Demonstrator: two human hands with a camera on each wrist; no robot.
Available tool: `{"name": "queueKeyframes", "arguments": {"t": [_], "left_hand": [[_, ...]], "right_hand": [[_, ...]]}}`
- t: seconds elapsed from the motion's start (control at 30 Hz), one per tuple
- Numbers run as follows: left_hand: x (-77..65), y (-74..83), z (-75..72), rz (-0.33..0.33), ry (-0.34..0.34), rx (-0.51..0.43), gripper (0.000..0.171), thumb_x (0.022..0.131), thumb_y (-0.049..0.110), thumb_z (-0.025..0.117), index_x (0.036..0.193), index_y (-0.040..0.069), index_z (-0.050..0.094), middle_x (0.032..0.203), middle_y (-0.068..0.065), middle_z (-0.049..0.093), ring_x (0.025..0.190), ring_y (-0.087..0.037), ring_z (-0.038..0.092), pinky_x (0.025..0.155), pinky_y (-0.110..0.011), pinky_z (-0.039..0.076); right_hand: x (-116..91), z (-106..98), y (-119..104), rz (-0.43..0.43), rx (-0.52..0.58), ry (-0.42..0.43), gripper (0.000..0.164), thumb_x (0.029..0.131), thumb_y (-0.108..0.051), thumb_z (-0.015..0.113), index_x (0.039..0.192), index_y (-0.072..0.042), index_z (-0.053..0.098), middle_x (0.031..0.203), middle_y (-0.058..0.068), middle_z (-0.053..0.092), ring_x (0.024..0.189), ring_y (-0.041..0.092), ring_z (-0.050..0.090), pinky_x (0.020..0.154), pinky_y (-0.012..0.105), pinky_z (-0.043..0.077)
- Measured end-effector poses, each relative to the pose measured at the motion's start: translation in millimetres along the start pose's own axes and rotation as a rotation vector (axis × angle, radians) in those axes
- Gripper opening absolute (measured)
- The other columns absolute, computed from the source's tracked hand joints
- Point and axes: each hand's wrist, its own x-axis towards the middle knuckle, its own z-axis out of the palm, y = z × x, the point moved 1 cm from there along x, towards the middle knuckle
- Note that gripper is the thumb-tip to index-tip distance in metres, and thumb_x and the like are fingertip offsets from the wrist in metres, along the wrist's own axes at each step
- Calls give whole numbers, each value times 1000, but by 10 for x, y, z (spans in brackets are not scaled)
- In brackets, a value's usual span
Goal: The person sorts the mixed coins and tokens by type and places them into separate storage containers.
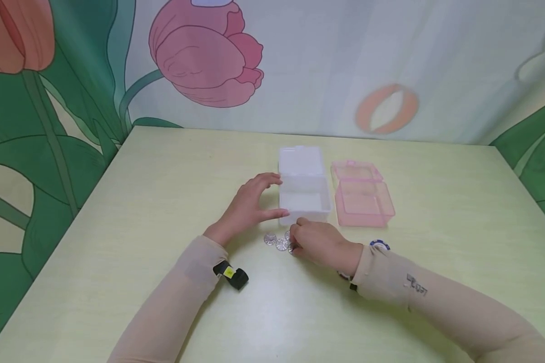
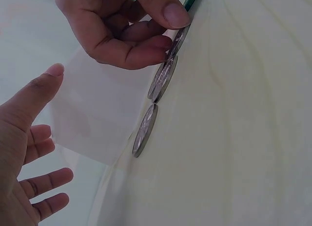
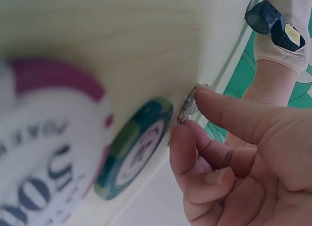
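Fingers of the right hand point(image 1: 322, 244) clamped on a silver disc point(image 3: 189, 105), mid-frame in the head view

More silver discs point(image 1: 270, 239) just left, left hand point(image 1: 250, 204) fingers spread at the lid-open white box point(image 1: 306, 201), open pink box point(image 1: 363, 204) right of that; green chip point(image 3: 136, 150) and a "500" chip point(image 3: 48, 172) crowd the right-wrist view.

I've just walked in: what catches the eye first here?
Probably the big pink tulip on the backdrop, at the top of the head view. Lower down, a white box and pink box stand open side by side on the table, with the right hand pinching a silver disc in front of the white one. In the right-wrist view, a purple-edged chip looms at the left.
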Motion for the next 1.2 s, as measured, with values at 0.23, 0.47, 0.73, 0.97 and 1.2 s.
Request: {"name": "queueKeyframes", "arguments": {"t": [0.23,0.47,0.73,0.97,1.2], "left_hand": [[-30,-27,21,3,10,2,66,70,44,73,124,17,48,137,2,43,127,-17,38,103,-46,30],[-49,-31,22,3,11,-3,66,70,44,72,125,17,47,137,2,42,127,-17,38,103,-46,30],[-35,-10,6,21,16,-1,65,71,44,72,125,17,47,137,3,42,126,-16,39,104,-46,29],[-16,-3,-3,21,17,-1,65,70,45,72,124,18,48,137,3,42,126,-15,40,103,-46,29],[-10,-10,-2,22,19,7,65,70,45,72,124,18,48,137,3,43,125,-15,41,102,-45,30]], "right_hand": [[0,8,-45,37,9,-9,17,77,-24,70,84,-11,61,78,0,53,63,12,51,56,30,47],[8,26,-53,35,5,-3,18,76,-23,71,84,-11,61,78,0,53,63,12,51,56,30,48],[5,4,-47,31,-5,2,17,76,-22,71,85,-11,62,78,-1,54,64,11,51,58,29,48],[-3,-24,-63,28,-37,18,16,76,-23,71,82,-11,61,76,1,53,63,13,50,56,31,48],[7,-28,-64,28,-34,3,18,77,-23,71,82,-10,60,77,1,53,63,13,49,56,31,47]]}}
